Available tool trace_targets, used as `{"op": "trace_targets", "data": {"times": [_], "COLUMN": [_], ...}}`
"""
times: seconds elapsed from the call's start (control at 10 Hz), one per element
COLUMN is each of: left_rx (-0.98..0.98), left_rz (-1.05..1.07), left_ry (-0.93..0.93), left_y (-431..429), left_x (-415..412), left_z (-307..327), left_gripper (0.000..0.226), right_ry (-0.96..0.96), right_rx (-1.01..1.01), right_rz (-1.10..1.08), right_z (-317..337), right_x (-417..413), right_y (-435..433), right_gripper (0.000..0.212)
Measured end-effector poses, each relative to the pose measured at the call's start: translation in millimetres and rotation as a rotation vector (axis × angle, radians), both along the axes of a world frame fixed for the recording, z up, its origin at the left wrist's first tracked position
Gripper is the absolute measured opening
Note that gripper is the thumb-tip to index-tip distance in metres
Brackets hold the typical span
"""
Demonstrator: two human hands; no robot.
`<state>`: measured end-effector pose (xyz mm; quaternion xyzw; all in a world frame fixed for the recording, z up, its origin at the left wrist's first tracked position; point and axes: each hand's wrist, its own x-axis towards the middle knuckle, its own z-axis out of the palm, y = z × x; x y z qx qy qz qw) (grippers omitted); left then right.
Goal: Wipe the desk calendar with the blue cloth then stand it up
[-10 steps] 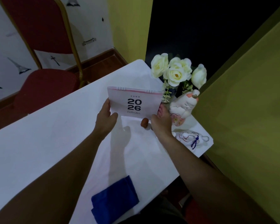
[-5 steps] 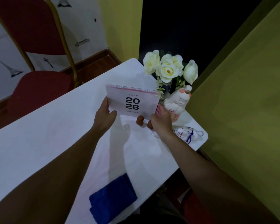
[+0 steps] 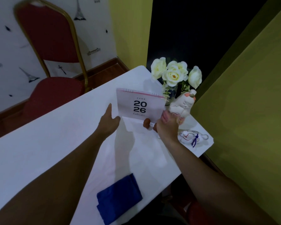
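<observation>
The pink-and-white desk calendar (image 3: pixel 140 104), marked 2026, is upright over the far part of the white table (image 3: pixel 44 143), its bottom edge at the tabletop. My left hand (image 3: pixel 109 121) grips its lower left corner, thumb in front. My right hand (image 3: pixel 166 125) grips its lower right corner. Folded and untouched, the blue cloth (image 3: pixel 118 197) lies near the table's front edge, well behind both hands.
White roses in a vase (image 3: pixel 173 77) and a white cat figurine (image 3: pixel 182 107) stand just right of the calendar. A small ceramic figure with a blue cord (image 3: pixel 192 138) lies at the table's right corner. A red chair (image 3: pixel 52 65) stands at the far left. Yellow walls close the right side.
The calendar and both hands have stayed nearly the same on the table, still gripped at both lower corners. The camera has shifted slightly. The cloth has not moved.
</observation>
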<state>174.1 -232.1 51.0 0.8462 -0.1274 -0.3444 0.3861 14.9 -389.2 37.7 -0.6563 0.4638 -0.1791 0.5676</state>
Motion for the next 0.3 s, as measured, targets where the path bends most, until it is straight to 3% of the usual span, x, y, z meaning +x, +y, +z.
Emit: {"op": "trace_targets", "data": {"times": [0.3], "left_rx": [0.097], "left_rz": [-0.092], "left_ry": [-0.026], "left_y": [42], "left_x": [-15], "left_z": [29], "left_gripper": [0.066], "right_ry": [0.015], "right_rx": [-0.115], "right_rz": [0.047], "right_z": [20], "right_x": [-6], "right_y": [33], "right_gripper": [0.057]}}
